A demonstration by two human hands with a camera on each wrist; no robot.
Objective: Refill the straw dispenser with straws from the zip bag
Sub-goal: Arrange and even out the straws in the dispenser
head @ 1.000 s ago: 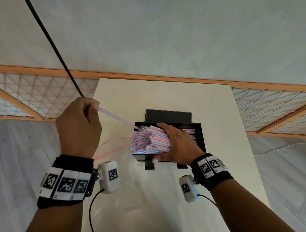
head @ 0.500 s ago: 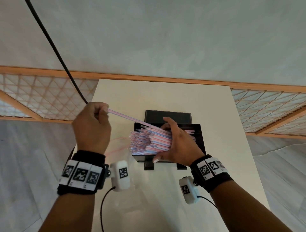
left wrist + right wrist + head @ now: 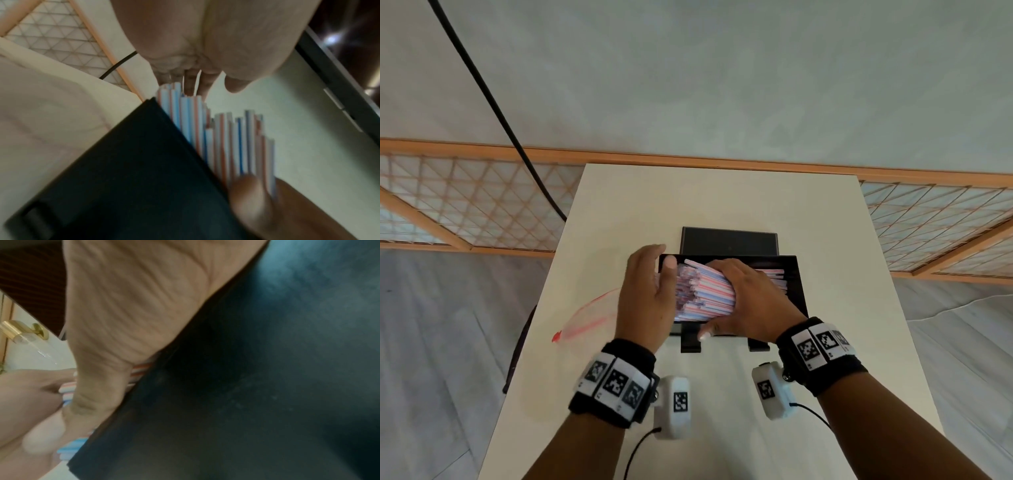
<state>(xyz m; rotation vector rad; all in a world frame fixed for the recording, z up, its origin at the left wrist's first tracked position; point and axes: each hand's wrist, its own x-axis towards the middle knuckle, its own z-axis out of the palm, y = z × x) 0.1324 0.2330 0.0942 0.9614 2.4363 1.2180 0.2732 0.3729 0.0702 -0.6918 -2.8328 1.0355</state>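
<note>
1. We see the straw dispenser [image 3: 796, 284], a black open-topped box, standing mid-table [image 3: 722, 198], with its black lid [image 3: 729, 241] lying flat just behind it.
2. The straws [image 3: 705, 291], striped in pink, blue and white, lie as a bundle across the dispenser's open top; their left ends stick out past its left wall, while their right ends are hidden under the right hand.
3. Our right hand [image 3: 750, 301] lies over the bundle, fingers curled round it from above and the thumb along the near side, so it grips the straws. How deep the bundle sits in the box we cannot tell, because the hand covers it.
4. Our left hand [image 3: 650, 298] stands on edge at the left ends of the straws, fingers straight, palm flat against the tips. It holds nothing.
5. The zip bag [image 3: 589, 318] lies flat on the table to the left, near the edge; it is clear and hard to make out, only its red seal line reads well, and the left hand hides part of it.
6. The left wrist view is blurred: straw ends against a black wall of the dispenser.
7. The right wrist view is mostly filled by palm and black box, with only slivers of straw visible.
</note>
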